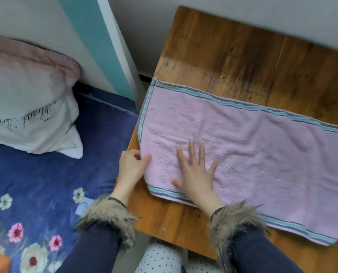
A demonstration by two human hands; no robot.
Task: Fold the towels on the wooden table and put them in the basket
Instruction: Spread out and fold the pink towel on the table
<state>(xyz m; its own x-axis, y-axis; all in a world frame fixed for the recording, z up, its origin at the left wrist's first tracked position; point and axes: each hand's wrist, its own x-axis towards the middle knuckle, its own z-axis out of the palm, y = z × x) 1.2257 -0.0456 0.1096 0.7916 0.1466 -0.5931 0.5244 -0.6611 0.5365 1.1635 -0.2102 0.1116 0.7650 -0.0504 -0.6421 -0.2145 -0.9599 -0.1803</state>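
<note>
One pink towel (253, 154) is laid out flat across the tabletop (233, 62), its striped borders running along the far and near edges, its left end hanging just past the tabletop's left edge. As I read it, I'm at the very start: this towel looks spread out or at most folded once lengthwise (I can't tell which from the layers), and no crosswise fold is in it yet. The basket isn't in sight anywhere, so nothing is visibly put away; whether other towels wait off to the right, I can't say.

Now the grip. My left hand (131, 166) is at the towel's left end, near corner side, fingers curled and thumb closed on the edge, so that's a pinch on the cloth. My right hand (195, 170) lies flat on the towel just right of it, fingers straight and fanned out, palm down, pressing the fabric to the tabletop and grasping nothing.

Left to do, by my judgement: fold this end over, square it up, then find that basket.
</note>
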